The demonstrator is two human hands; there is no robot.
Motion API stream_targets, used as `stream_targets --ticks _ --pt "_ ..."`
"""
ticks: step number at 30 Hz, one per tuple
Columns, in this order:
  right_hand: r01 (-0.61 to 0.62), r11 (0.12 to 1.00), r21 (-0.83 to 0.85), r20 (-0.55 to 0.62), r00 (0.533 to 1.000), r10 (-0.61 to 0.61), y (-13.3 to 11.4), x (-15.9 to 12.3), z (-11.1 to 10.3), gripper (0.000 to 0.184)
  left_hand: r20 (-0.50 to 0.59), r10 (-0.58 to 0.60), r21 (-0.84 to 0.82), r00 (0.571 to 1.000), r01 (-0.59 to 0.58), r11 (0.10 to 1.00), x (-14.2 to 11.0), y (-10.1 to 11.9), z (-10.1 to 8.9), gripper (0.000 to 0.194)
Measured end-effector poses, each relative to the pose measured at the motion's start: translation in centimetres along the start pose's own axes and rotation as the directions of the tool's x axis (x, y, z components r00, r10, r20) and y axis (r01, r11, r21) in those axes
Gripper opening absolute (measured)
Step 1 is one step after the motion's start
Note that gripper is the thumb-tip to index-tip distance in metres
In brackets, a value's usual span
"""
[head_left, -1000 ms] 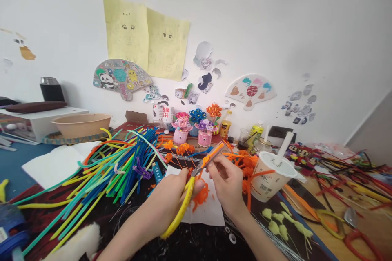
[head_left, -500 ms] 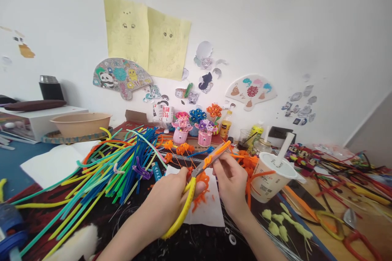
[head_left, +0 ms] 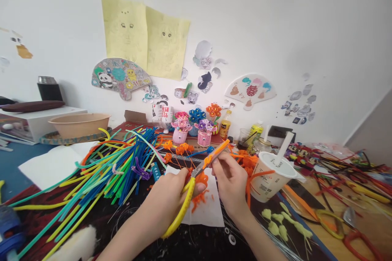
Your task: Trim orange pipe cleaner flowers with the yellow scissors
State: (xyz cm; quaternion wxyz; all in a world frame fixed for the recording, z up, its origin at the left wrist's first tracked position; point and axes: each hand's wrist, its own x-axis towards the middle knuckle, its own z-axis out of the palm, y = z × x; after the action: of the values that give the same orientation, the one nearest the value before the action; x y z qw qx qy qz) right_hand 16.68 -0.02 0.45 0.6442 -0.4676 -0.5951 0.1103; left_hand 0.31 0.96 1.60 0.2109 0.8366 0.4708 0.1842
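My left hand (head_left: 171, 193) is closed around yellow-handled scissors (head_left: 180, 212), their blades pointing up and to the right. An orange pipe cleaner (head_left: 219, 151) lies along the blades. My right hand (head_left: 229, 183) pinches it close to the blades with thumb and fingers. Just under the scissors shows a looped orange pipe-cleaner shape (head_left: 202, 180), partly covered by my left fingers; whether it joins the pinched piece I cannot tell. Below both hands, orange fuzz clippings (head_left: 199, 200) are scattered on a white sheet of paper (head_left: 211, 216).
Left lies a big heap of coloured pipe cleaners (head_left: 122, 171) beside a blue lighter (head_left: 155, 172). A lidded cup with a straw (head_left: 265, 183) stands close to my right hand. Farther right are more scissors (head_left: 330, 224). Pots of pipe-cleaner flowers (head_left: 204, 136) stand at the back.
The view has shifted very slightly. My hands, the scissors and the orange pipe cleaner keep nearly the same position.
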Motion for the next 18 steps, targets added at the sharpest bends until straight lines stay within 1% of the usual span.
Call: stream_targets --ticks 3,8,13,18 --pt "0.009 1.000 0.001 -0.006 1.000 -0.009 -0.03 0.02 0.00 0.023 -0.001 0.003 0.001 1.000 -0.003 1.000 -0.03 0.19 -0.02 0.040" --pt "0.004 1.000 -0.002 -0.016 1.000 -0.004 0.03 -0.04 0.05 0.024 0.029 -0.012 -0.018 1.000 0.012 1.000 -0.62 0.67 -0.36 0.037" --pt "-0.004 1.000 0.005 -0.035 0.999 0.004 -0.01 -0.14 0.15 0.024 0.061 0.016 -0.107 0.998 -0.010 0.994 -0.85 0.86 -0.44 0.041" --pt "-0.008 1.000 0.020 -0.029 1.000 0.009 -0.07 -0.14 0.18 0.025 0.055 0.015 -0.125 0.998 -0.008 0.992 -0.75 0.73 -0.40 0.046"
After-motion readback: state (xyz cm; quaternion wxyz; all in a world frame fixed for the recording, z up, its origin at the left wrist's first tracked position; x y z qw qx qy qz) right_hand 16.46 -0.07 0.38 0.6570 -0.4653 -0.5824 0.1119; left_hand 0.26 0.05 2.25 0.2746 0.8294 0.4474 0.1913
